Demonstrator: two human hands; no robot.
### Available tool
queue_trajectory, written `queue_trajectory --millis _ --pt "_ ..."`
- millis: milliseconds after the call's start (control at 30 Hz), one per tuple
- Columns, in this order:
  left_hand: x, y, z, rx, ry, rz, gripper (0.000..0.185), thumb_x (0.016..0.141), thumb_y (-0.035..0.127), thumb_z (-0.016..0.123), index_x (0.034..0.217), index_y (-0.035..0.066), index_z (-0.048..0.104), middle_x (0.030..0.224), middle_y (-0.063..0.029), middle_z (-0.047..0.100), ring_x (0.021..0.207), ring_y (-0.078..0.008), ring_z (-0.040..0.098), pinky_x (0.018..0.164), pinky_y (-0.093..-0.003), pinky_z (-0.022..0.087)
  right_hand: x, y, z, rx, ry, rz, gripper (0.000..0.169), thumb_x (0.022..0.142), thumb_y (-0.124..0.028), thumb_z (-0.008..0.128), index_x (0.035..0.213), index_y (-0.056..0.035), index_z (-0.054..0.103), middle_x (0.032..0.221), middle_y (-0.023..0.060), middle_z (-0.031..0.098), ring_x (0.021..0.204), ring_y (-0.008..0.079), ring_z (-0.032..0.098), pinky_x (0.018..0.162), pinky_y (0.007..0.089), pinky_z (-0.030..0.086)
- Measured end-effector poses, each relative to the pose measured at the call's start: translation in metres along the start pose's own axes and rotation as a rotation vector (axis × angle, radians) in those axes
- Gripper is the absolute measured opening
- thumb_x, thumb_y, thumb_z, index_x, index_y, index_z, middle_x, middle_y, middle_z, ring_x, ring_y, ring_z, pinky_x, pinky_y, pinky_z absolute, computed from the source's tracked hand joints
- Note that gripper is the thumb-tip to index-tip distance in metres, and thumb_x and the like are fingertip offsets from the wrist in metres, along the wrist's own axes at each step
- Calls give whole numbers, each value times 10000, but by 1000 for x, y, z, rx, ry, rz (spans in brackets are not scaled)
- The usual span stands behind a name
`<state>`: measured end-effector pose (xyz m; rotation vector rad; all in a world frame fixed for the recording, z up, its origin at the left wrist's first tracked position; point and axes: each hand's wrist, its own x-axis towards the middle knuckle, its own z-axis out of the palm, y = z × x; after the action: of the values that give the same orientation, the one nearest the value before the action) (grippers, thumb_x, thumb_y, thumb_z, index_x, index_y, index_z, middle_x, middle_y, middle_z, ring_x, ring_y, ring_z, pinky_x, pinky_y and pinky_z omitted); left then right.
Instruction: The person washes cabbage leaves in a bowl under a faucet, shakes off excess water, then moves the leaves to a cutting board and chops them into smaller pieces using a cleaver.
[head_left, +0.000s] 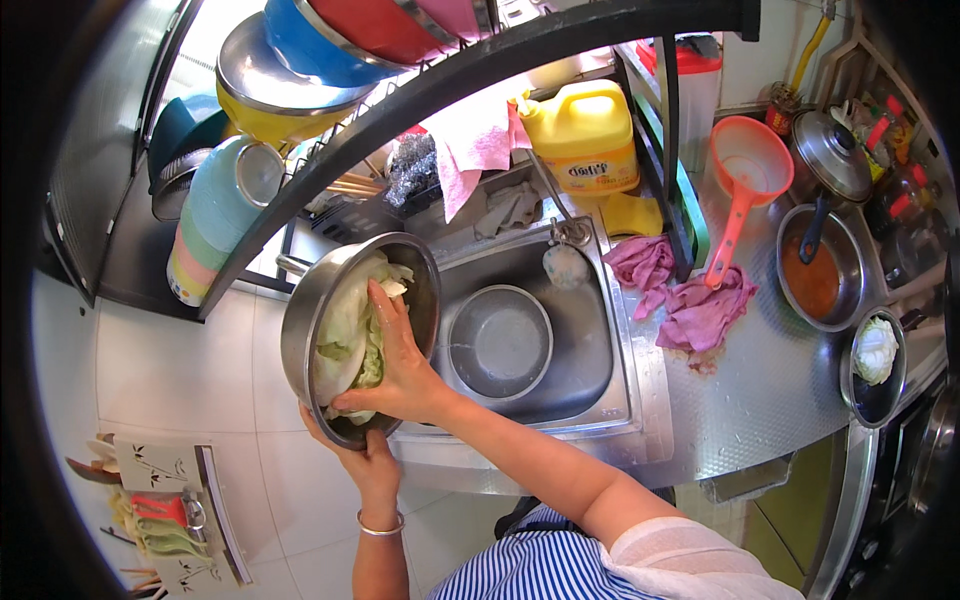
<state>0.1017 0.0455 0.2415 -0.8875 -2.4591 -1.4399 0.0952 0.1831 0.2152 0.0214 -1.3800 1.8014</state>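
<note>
A stainless steel bowl (298, 334) is tilted on its side near the left edge of the sink (592, 367). Pale green leaves (339, 371), apparently cabbage or lettuce, lie inside it. My left hand (373, 466), with a bangle at its wrist, grips the bowl's lower rim; some of its fingers are hidden behind the bowl. Across the bowl's mouth, my right hand (401, 379) holds the leaves in, thumb and fingers spread over them. A round metal basin (501, 341) sits on the sink floor, to the right of the bowl.
A black rack (352, 124) arches over the sink, carrying coloured bowls (232, 199). Behind the sink stands a yellow jug (589, 139). Purple cloths (705, 311), a red-handled ladle (727, 232), a pan of reddish liquid (810, 277) and a dish with a white vegetable (876, 351) are right.
</note>
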Motion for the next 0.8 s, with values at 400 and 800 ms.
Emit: queue_trajectory --millis 400,800 --pt "-11 -2 -18 82 60 -31 845 695 -104 373 1456 8 23 1476 -169 110 1375 -300 188 1124 -414 193 -11 8 21 100 -30 35 1287 549 -373 878 1482 -112 31 1473 258 122 1370 435 133 1125 462 177" --pt "-19 -7 -13 125 41 -25 820 699 -101 369 1451 7 61 1475 -159 108 1375 -298 183 1118 -410 199 -18 9 12 83 -57 93 1290 552 -351 875 1483 -137 7 1464 284 96 1369 442 129 1114 470 211"
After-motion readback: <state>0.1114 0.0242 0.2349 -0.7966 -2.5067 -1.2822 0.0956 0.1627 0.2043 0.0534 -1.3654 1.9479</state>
